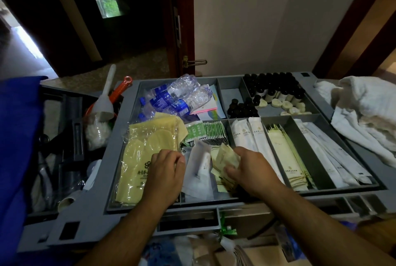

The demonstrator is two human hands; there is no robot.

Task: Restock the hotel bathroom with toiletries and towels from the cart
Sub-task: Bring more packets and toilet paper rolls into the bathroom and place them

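Observation:
The grey cart tray (120,180) has several compartments of toiletries. My left hand (166,171) reaches into the front compartment with curled fingers, at the edge of white sachets (200,169) and next to yellow bagged items (141,158). My right hand (250,169) grips a bunch of small yellow packets (225,158) in that same compartment. Long white packets (244,135), yellow-striped packets (282,152) and more white packets (330,152) fill the compartments to the right. White towels (364,111) lie heaped on the cart's right end.
Water bottles (175,98) fill the back left compartment; small dark bottles (274,87) and round soaps (287,105) sit at the back right. Green sachets (205,132) stand in a row. A funnel (105,102) and a blue cloth (15,147) are on the left; an open door (184,29) stands behind.

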